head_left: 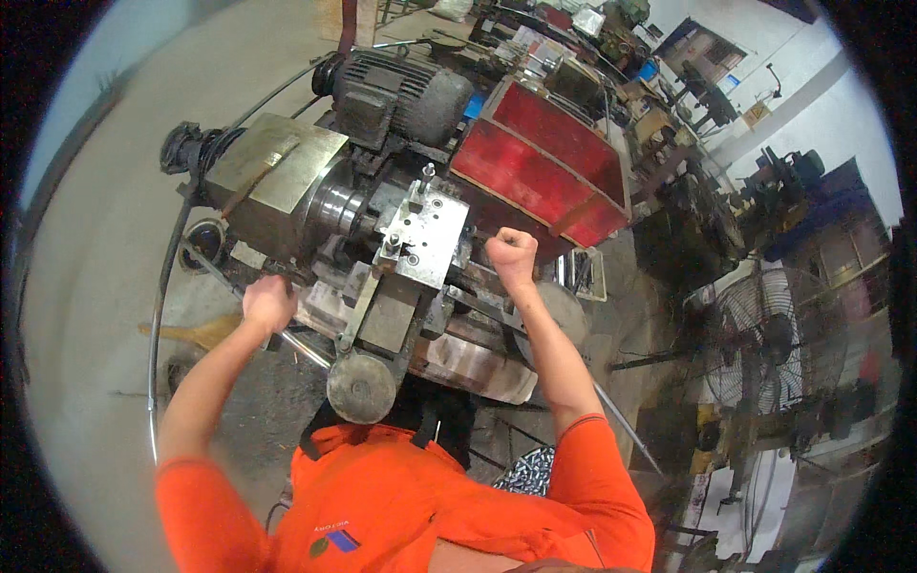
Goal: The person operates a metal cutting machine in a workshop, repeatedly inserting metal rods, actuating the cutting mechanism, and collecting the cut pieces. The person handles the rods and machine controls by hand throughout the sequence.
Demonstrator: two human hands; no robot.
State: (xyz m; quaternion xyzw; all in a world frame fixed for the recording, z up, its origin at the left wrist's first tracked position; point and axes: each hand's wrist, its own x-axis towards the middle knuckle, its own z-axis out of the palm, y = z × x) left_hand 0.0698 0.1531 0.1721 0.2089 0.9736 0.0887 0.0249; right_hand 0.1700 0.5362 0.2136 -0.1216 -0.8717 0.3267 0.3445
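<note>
A small lathe-like machine stands in front of me. Its square head (277, 172) and round spindle (336, 208) are at the left, and a bright metal plate with bolts (425, 237) sits in the middle. My right hand (513, 256) is a closed fist just right of the plate; anything inside it is hidden. At the machine's front left, beside the spindle, my left hand (270, 304) has its fingers curled in, and I cannot make out what they grip. A round metal disc (361, 389) juts toward me below the plate.
Behind the machine are a dark electric motor (406, 95) and a red open box (540, 143). A bin of small metal parts (527, 472) stands low by my right side. To the right is a caged fan (759, 334). A metal rod (304, 351) slants at the front left.
</note>
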